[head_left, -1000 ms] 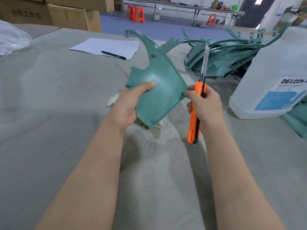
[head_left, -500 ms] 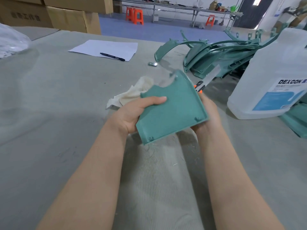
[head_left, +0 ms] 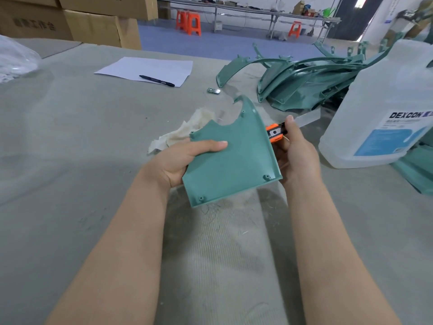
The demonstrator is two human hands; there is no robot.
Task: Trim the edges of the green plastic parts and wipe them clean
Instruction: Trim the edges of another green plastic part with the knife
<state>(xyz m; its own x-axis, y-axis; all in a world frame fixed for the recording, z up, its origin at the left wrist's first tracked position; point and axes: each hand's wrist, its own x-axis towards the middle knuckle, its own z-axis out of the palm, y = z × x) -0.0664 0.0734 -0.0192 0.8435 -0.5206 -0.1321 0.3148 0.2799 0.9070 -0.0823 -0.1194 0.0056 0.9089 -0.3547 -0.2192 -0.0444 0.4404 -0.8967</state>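
A grey felt-covered workbench in a warehouse. I have the left hand gripping the green part just above the bench, thumb across its inner face, tilted so the right rim faces the knife. The right hand is curled round that orange knife just beside the rim (blade blurred, pointing away), placed for trimming, I judge. The cloth lies behind the part, handy for wiping; a pile of parts sits beyond.

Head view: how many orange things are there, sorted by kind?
Stools: 3
Knife: 1
Total: 4
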